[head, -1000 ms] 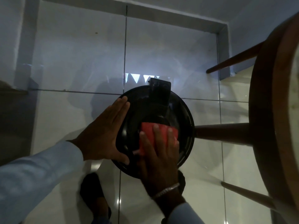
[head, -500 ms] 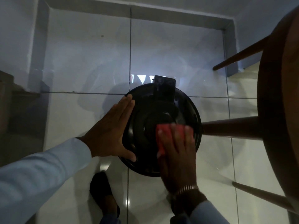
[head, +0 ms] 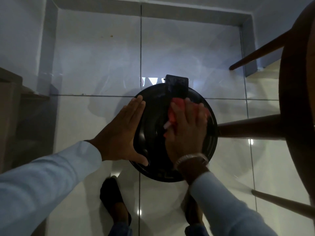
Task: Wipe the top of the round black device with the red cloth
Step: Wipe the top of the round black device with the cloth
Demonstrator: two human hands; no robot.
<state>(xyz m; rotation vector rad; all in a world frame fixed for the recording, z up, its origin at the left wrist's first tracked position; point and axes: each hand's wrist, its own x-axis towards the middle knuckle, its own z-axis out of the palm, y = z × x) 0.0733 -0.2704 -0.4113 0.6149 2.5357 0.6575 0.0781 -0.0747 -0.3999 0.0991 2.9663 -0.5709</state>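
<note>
The round black device [head: 153, 133] stands on the white tiled floor below me, with a black block [head: 177, 84] rising at its far edge. My left hand [head: 122, 133] lies flat against the device's left rim, fingers together, holding nothing. My right hand [head: 187, 132] presses the red cloth [head: 175, 109] onto the top, towards the far right side; the hand is motion-blurred. Most of the cloth is hidden under the palm, with red showing at the fingertips and beside the thumb.
A dark wooden stool [head: 296, 99] stands close on the right, one leg [head: 247, 126] reaching the device's right rim. A low grey ledge [head: 170, 9] borders the floor at the far side. My dark shoe [head: 110, 193] is planted just below the device.
My right hand has slid the red cloth from the near centre of the top towards the right and then up to the far side. My left hand has stayed on the left rim.
</note>
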